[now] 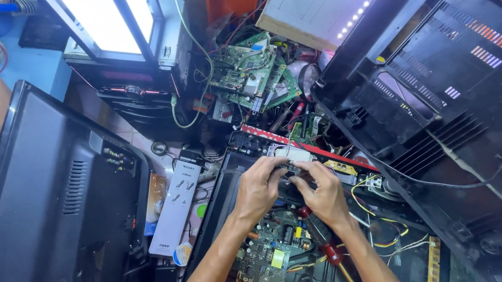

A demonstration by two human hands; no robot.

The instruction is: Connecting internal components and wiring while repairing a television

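Both hands, left [261, 187] and right [321, 191], had their grip clamped together on a small grey part [290, 160] above the circuit board [270, 255].

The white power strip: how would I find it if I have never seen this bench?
Start at the big black television back on the left. At its right edge, left of the person's left hand, lies the white power strip. It is the only long, pale, flat bar among dark casings and green boards.
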